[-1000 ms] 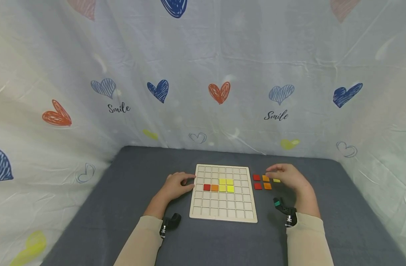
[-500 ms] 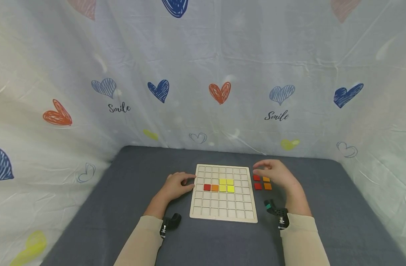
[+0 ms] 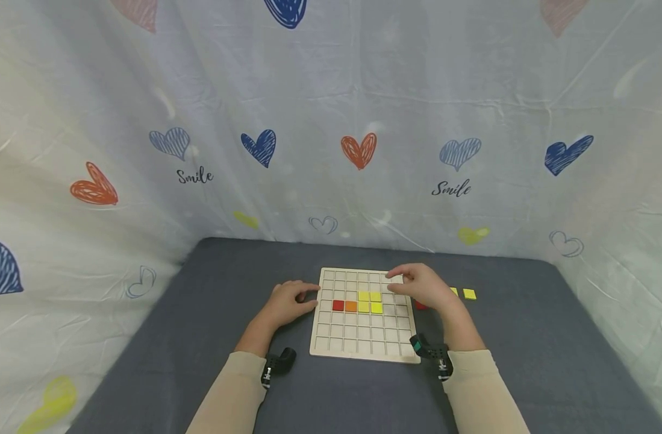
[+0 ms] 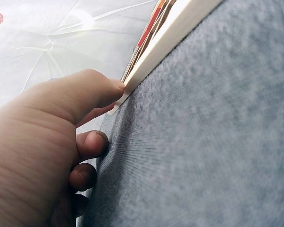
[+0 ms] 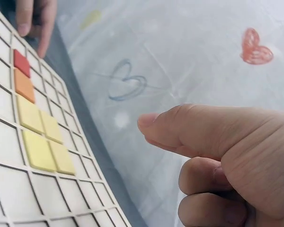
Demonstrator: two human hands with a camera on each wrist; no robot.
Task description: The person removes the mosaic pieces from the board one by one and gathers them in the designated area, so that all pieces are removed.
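A square wooden grid board (image 3: 349, 345) lies on the dark cloth. Set in its cells are a red tile (image 3: 338, 305), an orange tile (image 3: 350, 306) beside it, and a two-by-two block of yellow tiles (image 3: 370, 302). My left hand (image 3: 287, 301) rests at the board's left edge; in the left wrist view its thumb (image 4: 102, 87) touches the board's side. Over the upper right cells hovers my right hand (image 3: 425, 285), its thumb and index finger spread apart in the head view with no tile showing between them.
Right of the board, loose tiles lie on the cloth (image 3: 526, 337): a yellow tile (image 3: 469, 294), another yellow one partly behind the right wrist, and a red tile (image 3: 420, 305) mostly covered by it. A white curtain (image 3: 331, 193) with printed hearts hangs behind.
My right hand has moved left from the loose tiles to over the board's upper right, uncovering yellow tiles and covering orange ones. My left hand and the board have stayed put.
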